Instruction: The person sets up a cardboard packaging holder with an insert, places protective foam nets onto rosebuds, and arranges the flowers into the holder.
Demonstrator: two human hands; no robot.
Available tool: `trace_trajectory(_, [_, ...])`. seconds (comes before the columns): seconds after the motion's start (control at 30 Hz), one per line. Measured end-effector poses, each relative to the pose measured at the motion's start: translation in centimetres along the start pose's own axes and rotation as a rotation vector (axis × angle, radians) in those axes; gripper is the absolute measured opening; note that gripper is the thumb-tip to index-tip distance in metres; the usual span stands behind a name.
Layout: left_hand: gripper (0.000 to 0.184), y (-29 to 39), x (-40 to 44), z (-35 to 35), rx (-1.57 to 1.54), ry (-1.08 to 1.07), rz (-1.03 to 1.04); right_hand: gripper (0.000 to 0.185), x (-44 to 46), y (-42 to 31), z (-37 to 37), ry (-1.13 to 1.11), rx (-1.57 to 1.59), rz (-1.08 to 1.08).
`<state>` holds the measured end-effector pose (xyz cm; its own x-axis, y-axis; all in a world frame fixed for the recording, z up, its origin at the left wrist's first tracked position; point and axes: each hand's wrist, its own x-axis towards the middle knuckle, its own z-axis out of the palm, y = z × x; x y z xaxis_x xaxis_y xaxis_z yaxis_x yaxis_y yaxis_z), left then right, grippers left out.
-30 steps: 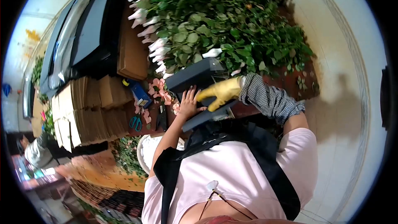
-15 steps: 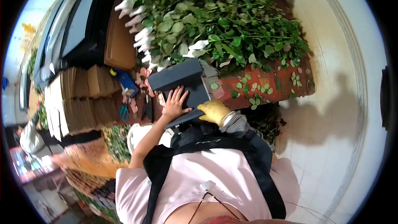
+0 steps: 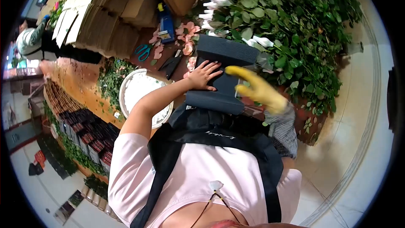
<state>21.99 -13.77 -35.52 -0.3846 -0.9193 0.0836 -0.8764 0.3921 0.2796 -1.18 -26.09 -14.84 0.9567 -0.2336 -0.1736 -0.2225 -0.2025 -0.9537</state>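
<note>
A dark corrugated board (image 3: 230, 83) lies across the table's front edge. Its far flap (image 3: 228, 50) and near flap (image 3: 215, 102) are folded up at either end. My bare left hand (image 3: 205, 76) rests flat on the middle of the board, fingers spread. On the right, my right hand (image 3: 259, 90) in a yellow glove hovers at the board's right side, thumb and fingers apart, slightly blurred. Nothing shows in its grasp. Whether its fingertips touch the board, I cannot tell. What lies under the board is hidden.
Leafy stems with white-sleeved heads (image 3: 219, 1) pile up at the back right. Left of the board lie pink petals (image 3: 185, 31), teal scissors (image 3: 142, 52) and a blue box (image 3: 166, 27). Stacked cardboard (image 3: 101, 12) and a white bucket (image 3: 141, 93) stand further left; another person (image 3: 31, 40) is beyond.
My right hand has come off the board's near edge and opened. The near flap now stands up more visibly. My left hand stays on the board while the whole view has swung round.
</note>
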Motion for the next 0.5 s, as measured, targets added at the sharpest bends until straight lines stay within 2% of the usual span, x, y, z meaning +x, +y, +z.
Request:
trace_trajectory(0.07, [0.082, -0.1, -0.3, -0.7, -0.017, -0.012, 0.037, 0.075, 3.1, 6.8, 3.0, -0.029, -0.47, 0.06])
trace_trajectory(0.13, [0.059, -1.0, -0.5, -1.5, -0.076, 0.07, 0.098, 0.09, 6.0, 9.5, 3.9, -0.246, -1.007, 0.433])
trace_trajectory(0.17, [0.05, -1.4, -1.1, -2.3, -0.159, -0.012, -0.009, 0.101, 5.9, 11.2, 4.6, -0.272, -1.107, 0.465])
trace_trajectory(0.2, [0.042, -1.6, -2.0, -3.4, -0.242, -0.094, -0.116, 0.104, 5.3, 12.3, 5.7, -0.193, -1.272, 0.368])
trace_trajectory(0.23, [0.03, -1.1, -3.5, -6.0, -0.219, 0.058, -0.209, 0.106, 5.3, 12.7, 5.9, -0.226, -1.281, 0.389])
trace_trajectory(0.3, [0.015, -1.8, -6.7, -10.0, -0.295, 0.327, -0.367, 0.108, 5.8, 12.0, 6.0, -0.296, -1.349, 0.433])
trace_trajectory(0.33, [0.011, -3.3, -8.3, -10.8, -0.225, 0.485, -0.425, 0.108, 6.0, 12.0, 6.2, -0.296, -1.322, 0.458])
trace_trajectory(0.37, [0.008, -4.7, -10.2, -12.4, -0.145, 0.517, -0.562, 0.108, 6.0, 11.8, 6.3, -0.31, -1.31, 0.481])
trace_trajectory(0.43, [0.006, -7.0, -12.3, -16.8, 0.02, 0.805, -0.686, 0.111, 6.0, 12.2, 6.1, -0.285, -1.326, 0.454])
trace_trajectory(0.5, [0.009, -8.5, -13.2, -22.8, 0.202, 0.928, -0.731, 0.114, 5.6, 13.1, 6.3, -0.233, -1.358, 0.402])
